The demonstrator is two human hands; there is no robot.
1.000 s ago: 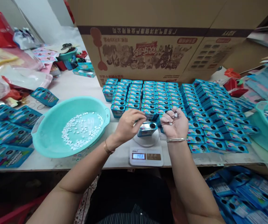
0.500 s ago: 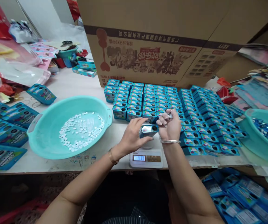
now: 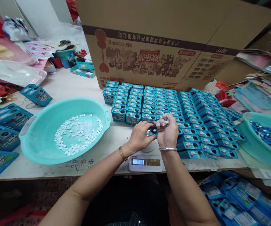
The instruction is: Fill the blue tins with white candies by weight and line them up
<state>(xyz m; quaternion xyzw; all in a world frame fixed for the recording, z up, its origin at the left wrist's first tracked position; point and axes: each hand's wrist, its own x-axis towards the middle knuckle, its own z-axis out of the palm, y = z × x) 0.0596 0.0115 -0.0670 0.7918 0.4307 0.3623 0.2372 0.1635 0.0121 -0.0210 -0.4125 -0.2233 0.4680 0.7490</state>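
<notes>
My left hand [image 3: 141, 135] grips a small blue candy box [image 3: 151, 131] between thumb and fingers, above a white digital scale [image 3: 146, 163] with a lit display. A pale round piece shows at the box's dark opening. Right beside it, my right hand [image 3: 167, 130] is curled palm up around several small white candies [image 3: 166, 121], its fingertips close to the opening. To the left, a turquoise basin [image 3: 64, 105] holds many more white candies scattered over its bottom.
Rows of blue boxes [image 3: 132, 117] stand behind and to the right of my hands, before a large cardboard carton [image 3: 135, 18]. More boxes [image 3: 8, 135] are at far left. A second turquoise basin [image 3: 246, 141] of shiny blue pieces sits right; loose boxes [image 3: 239, 197] lie below the table edge.
My right hand has come closer to the box, its fingertips lowered toward the opening. My left fingers have closed further around the box. The scale's display digits have changed.
</notes>
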